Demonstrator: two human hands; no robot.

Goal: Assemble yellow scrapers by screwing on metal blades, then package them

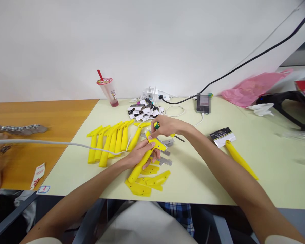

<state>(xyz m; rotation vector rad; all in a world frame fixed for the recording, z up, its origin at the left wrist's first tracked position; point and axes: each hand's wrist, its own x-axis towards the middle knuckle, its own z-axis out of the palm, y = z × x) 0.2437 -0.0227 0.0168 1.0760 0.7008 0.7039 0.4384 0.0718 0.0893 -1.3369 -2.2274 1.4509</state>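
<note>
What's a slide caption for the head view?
Left hand gripping a yellow scraper, right hand at the scraper's head with a screwdriver in its grasp.

Bright, diffuse light; soft shadow on pale table (208, 191) beside right forearm (218, 164); device (203, 103) pixelated; edges wide-angle stretched, far right smeared.

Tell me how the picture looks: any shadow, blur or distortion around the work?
Head view: soft shadow on the table beside the right forearm; wide-angle stretch toward the edges; pixelation over the phone-like device; left hand and right hand fairly clear.
</note>
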